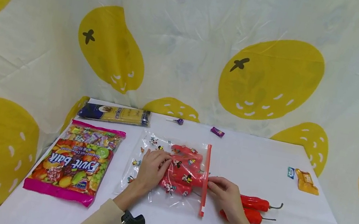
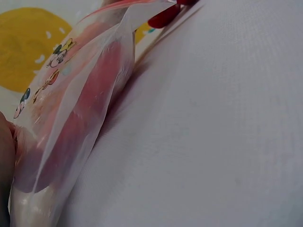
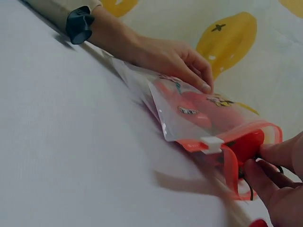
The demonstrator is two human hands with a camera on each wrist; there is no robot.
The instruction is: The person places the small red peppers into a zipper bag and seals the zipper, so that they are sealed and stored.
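Observation:
A clear zip bag (image 1: 168, 202) with cartoon figures and a red-orange zip edge lies flat, several red peppers (image 1: 188, 165) inside. My left hand (image 1: 152, 169) rests on top of it with relaxed fingers. At the bag's mouth, which gapes in the right wrist view, my right hand (image 1: 228, 198) pinches the stem end of a red pepper (image 3: 251, 144) between thumb and fingers. The rest of that pepper is inside the bag. A white slider (image 3: 211, 144) sits at one end of the zip. Two more red peppers (image 1: 255, 202) with thin stems lie beside my right hand, partly covered by it.
Left of the bag lies a large pink-edged fruit candy bag (image 1: 72, 165). Behind are a blue and gold packet (image 1: 116, 114), a lollipop (image 1: 179, 121) and a purple wrapped candy (image 1: 217, 132). Far right are an orange packet (image 1: 306, 182) and a small teal wrapper (image 1: 290, 173).

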